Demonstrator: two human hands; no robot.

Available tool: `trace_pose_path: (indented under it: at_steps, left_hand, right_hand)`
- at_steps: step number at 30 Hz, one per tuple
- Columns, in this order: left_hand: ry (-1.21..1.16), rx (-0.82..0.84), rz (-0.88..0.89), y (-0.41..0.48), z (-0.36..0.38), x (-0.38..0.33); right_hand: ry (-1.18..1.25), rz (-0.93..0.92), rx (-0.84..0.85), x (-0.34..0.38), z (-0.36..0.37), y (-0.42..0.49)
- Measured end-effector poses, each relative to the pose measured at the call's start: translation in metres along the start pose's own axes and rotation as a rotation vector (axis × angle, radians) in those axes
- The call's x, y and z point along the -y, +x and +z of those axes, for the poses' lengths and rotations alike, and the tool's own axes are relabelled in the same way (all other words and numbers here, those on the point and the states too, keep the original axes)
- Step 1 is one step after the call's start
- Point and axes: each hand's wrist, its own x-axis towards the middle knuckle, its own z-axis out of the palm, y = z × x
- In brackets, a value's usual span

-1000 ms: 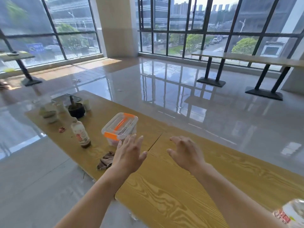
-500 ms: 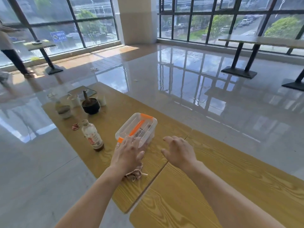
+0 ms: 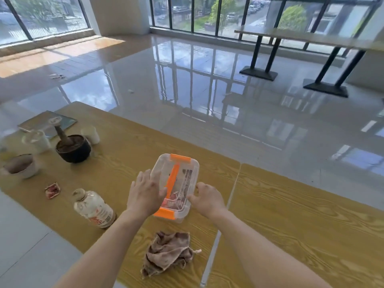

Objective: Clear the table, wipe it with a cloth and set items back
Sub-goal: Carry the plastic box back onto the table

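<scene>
This is a big open hall in a commercial building, something like a canteen or a shared office floor. Beyond the long wood-grain desk [image 3: 291, 225] a polished grey tile floor [image 3: 187, 84] stretches away, glossy enough to mirror the window frames. Past it, floor-to-ceiling windows [image 3: 197, 13] in dark frames run along two walls and meet at a plain pale pillar [image 3: 118, 15]. Far to the desk's right stands a second long desk [image 3: 311, 38] on black pedestal legs [image 3: 258, 73]. Outside, trees [image 3: 293, 15] and parked cars [image 3: 253, 8] line a street.
</scene>
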Motion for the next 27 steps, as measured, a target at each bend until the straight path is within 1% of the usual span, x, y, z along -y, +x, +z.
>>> trace_pose_path:
  at_steps: [4, 7, 10, 14, 16, 21, 27]
  left_hand:
    - [-0.107, 0.120, -0.099, 0.021, 0.007, 0.009]
    - [-0.225, 0.191, -0.141, 0.032, 0.014, 0.010]
    - [-0.264, 0.199, -0.160, 0.036, 0.020, 0.011]
    - [-0.326, 0.199, -0.221, 0.045, 0.022, 0.015]
    - [-0.328, 0.197, -0.214, 0.048, 0.021, 0.013]
    - [-0.325, 0.122, -0.151, 0.047, 0.016, -0.002]
    - [-0.310, 0.115, -0.047, 0.039, 0.012, -0.043]
  right_hand:
    - [0.103, 0.163, 0.035, 0.008, 0.017, 0.019]
    - [0.171, 0.276, 0.022, 0.008, 0.023, 0.030]
    - [0.268, 0.338, 0.014, 0.006, 0.029, 0.037]
    - [0.364, 0.364, -0.038, 0.006, 0.035, 0.044]
    - [0.379, 0.378, -0.076, 0.005, 0.033, 0.043]
    - [0.386, 0.350, -0.139, -0.004, 0.017, 0.036]
    - [0.441, 0.382, -0.224, -0.030, -0.008, 0.007]
